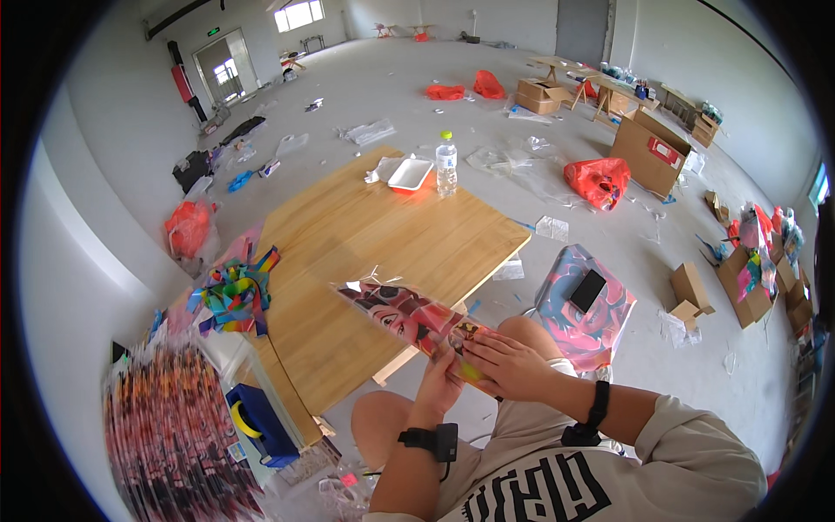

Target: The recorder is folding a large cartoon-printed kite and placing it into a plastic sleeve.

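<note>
Above my lap, both hands are on a long, flat printed package (400, 317) in a clear plastic sleeve, patterned in red, black and pink with a drawn face. Its far end reaches over the near edge of the wooden table (374, 226). My left hand (439, 387) grips the near end from below, fingers curled round it. On top, my right hand (509, 361) lies across the same end with its fingers pressed together on it. A small yellow-green patch shows between the hands. The package's nearest tip is partly hidden by my hands.
To the left stand a large stack of similar packages (170, 435), a blue tape dispenser (261, 426) and rainbow ribbons (233, 297). A bottle (446, 165) and white tray (410, 175) sit at the table's far end. At right, a phone (588, 291) rests on a printed-covered stool (609, 326).
</note>
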Tool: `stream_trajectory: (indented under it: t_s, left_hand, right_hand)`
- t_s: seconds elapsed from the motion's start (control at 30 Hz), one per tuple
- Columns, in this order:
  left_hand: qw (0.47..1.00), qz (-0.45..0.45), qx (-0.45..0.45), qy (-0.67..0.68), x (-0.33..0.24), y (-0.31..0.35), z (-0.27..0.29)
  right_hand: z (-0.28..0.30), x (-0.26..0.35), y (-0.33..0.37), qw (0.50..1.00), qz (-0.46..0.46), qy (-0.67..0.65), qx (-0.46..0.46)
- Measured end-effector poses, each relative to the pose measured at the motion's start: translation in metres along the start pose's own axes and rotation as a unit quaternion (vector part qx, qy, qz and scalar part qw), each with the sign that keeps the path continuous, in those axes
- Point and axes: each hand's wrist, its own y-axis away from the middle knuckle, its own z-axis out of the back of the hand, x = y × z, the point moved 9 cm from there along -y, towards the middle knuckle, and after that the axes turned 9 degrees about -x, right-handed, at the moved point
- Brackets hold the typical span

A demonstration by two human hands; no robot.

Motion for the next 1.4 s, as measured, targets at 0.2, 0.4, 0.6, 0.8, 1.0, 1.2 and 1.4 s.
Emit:
stream_trajectory:
  t_s: [0.2,0.4,0.6,0.8,1.0,1.2,1.4]
  left_hand:
    - [1.0,0.014,-0.017,-0.021,0.002,0.0,-0.003]
    - [0.999,0.007,-0.016,-0.045,0.002,0.005,-0.017]
    - [0.998,0.027,0.02,-0.043,0.006,-0.001,-0.011]
    - [1.0,0.003,0.004,-0.026,0.001,0.001,-0.008]
    - [0.999,0.03,-0.002,0.014,0.0,-0.003,-0.001]
    - [0.999,0.037,0.003,0.015,0.003,-0.003,-0.004]
    - [0.999,0.043,0.013,0.03,0.003,-0.004,-0.001]
  right_hand:
    - [-0.012,-0.003,-0.002,1.0,-0.012,0.003,0.017]
    - [-0.025,-0.01,-0.006,1.0,-0.006,0.016,0.014]
    - [-0.041,-0.021,-0.014,0.999,-0.022,0.019,0.014]
    - [-0.019,-0.008,-0.012,1.0,0.018,-0.006,0.016]
    - [-0.005,0.0,-0.003,0.989,0.059,-0.03,0.129]
    - [-0.017,-0.009,0.007,0.992,0.064,-0.012,0.108]
    - [0.016,-0.001,0.003,0.987,0.161,-0.018,-0.001]
